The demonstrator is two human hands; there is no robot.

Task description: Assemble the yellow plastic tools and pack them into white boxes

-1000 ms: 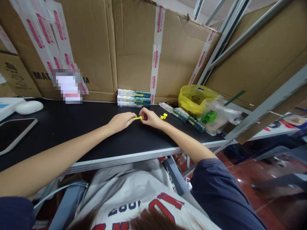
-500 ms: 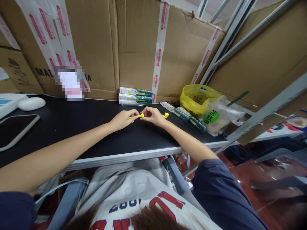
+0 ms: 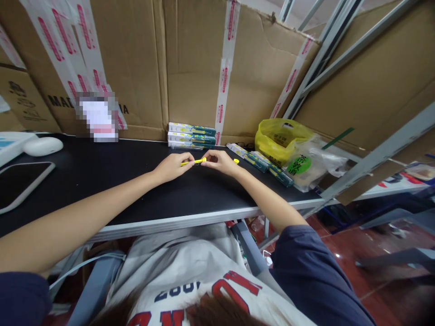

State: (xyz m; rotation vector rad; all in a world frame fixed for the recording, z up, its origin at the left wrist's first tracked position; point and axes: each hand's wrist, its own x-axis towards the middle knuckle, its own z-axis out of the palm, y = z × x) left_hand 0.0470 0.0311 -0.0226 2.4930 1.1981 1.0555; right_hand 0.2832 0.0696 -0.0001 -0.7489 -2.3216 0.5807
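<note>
A thin yellow rod (image 3: 194, 161) with a wider knob at its right end lies level just above the black table. My left hand (image 3: 171, 166) pinches the rod near its left part, fingers closed around it. At the knob end, my right hand (image 3: 220, 162) has thumb and forefinger curled together against the knob; the exact contact is too small to make out. Just beyond the right hand's wrist side, a small yellow piece (image 3: 236, 161) shows, partly hidden by that hand. What the rod belongs to cannot be told.
Behind the hands, slim printed boxes (image 3: 192, 136) are stacked against a large cardboard box (image 3: 197, 81). More slim boxes (image 3: 268, 167) lie at right beside a yellow plastic bag (image 3: 280, 140) and a clear bag (image 3: 306, 170). A phone-like device (image 3: 25, 185) rests at left. A metal frame (image 3: 356, 167) stands right.
More of the rod shows between my hands, and its knob has come slightly right and up. My left hand has shifted a little left; the yellow piece at right is more covered.
</note>
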